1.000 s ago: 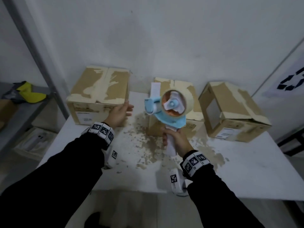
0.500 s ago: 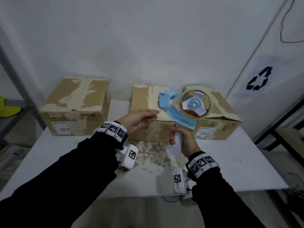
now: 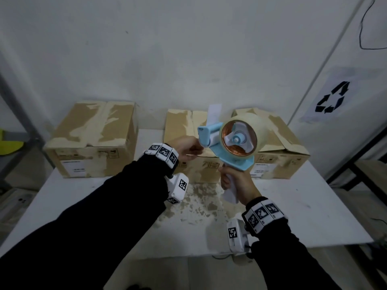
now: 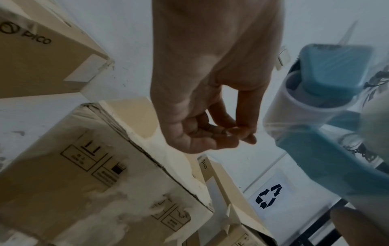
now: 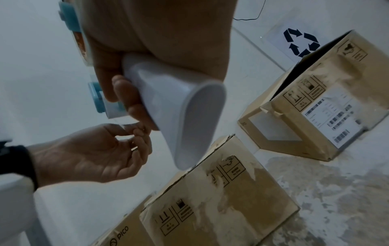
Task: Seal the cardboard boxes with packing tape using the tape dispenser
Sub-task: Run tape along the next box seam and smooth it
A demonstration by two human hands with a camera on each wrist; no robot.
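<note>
Three worn cardboard boxes stand along the wall: the left box (image 3: 92, 139), the middle box (image 3: 184, 130) and the right box (image 3: 282, 158). My right hand (image 3: 236, 185) grips the white handle (image 5: 181, 108) of the blue tape dispenser (image 3: 234, 143), held upright in the air in front of the middle box. A beige tape roll (image 3: 257, 130) sits on it. My left hand (image 3: 189, 148) is at the dispenser's front roller (image 4: 305, 108). Its thumb and fingertips (image 4: 231, 133) pinch the loose clear tape end (image 5: 126, 125).
The boxes stand on a white table (image 3: 303, 206) with flaky tape residue (image 3: 199, 201) in the middle. A white wall is close behind. A metal shelf (image 3: 12, 147) stands at the left, a recycling sign (image 3: 330, 99) at the right.
My left hand left the left box and came to the dispenser's front, where it now pinches the tape end. The dispenser moved a little to the right.
</note>
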